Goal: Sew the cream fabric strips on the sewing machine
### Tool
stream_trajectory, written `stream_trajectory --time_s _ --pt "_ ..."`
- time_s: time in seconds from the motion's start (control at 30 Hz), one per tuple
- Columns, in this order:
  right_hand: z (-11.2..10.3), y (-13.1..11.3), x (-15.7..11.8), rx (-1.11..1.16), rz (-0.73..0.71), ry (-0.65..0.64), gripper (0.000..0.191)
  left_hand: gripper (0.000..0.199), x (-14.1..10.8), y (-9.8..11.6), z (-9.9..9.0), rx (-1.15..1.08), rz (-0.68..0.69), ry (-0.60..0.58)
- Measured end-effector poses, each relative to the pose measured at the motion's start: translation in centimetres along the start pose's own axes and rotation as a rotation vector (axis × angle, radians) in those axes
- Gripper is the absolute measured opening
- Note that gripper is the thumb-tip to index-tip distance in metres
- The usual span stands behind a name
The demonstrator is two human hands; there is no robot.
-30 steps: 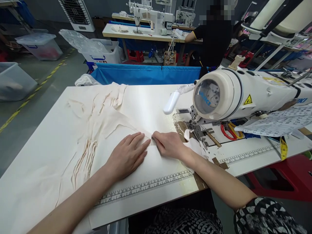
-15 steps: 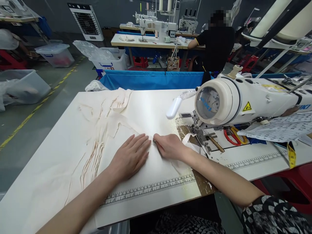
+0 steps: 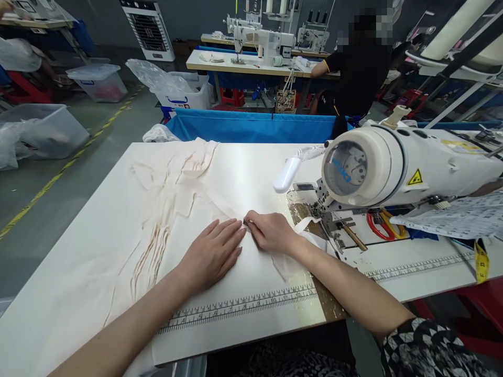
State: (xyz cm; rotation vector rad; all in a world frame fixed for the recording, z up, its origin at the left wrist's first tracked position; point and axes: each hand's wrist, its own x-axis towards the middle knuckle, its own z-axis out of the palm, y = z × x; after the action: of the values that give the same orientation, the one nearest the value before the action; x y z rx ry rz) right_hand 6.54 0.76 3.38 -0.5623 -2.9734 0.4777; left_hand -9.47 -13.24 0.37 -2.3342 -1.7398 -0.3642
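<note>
My left hand (image 3: 214,254) lies flat, fingers nearly together, on a thin off-white cloth piece (image 3: 206,207) on the white table. Just to its right, my right hand (image 3: 271,230) is closed in a pinch near the left fingertips. A small dark bit shows at the pinch, but I cannot make out what it is. Beneath the right wrist, pale cloth (image 3: 285,264) reaches toward the sewing machine (image 3: 363,165), where a narrow white strip (image 3: 308,224) lies by the needle area. Layered off-white cloth pieces (image 3: 153,254) spread out left of my left hand.
A printed ruler (image 3: 243,306) runs along the table's front edge. Red-handled scissors (image 3: 379,228), a yellow tape measure (image 3: 481,262) and a printed sheet (image 3: 467,209) are at right. Beyond a blue cloth trough (image 3: 251,125), a person in black (image 3: 357,73) sits at another table.
The view has shifted slightly, so the machine appears further right. My right hand's fingertips have come a little closer to my left hand, which stays flat on the cloth.
</note>
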Motion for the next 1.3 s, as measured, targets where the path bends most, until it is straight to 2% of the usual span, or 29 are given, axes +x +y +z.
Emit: stream_trajectory --time_s 0.57,0.87,1.1,1.3 --pt "-0.3 -0.1 0.5 -0.058 -0.041 -0.018 0.016 0.042 0.0 0.0 0.0 -0.011 0.002 0.003" --pt "-2.1 1.1 -1.6 -0.115 -0.014 -0.095 0.012 0.044 0.1 -0.3 0.1 -0.041 -0.032 -0.042" --pt "-0.6 0.6 -1.4 -0.076 0.012 -0.065 0.011 0.038 0.6 -0.4 0.2 -0.025 -0.013 0.047" --pt "-0.4 0.8 -1.3 -0.025 0.041 -0.025 0.018 0.041 0.3 -0.1 0.6 -0.018 0.017 0.008"
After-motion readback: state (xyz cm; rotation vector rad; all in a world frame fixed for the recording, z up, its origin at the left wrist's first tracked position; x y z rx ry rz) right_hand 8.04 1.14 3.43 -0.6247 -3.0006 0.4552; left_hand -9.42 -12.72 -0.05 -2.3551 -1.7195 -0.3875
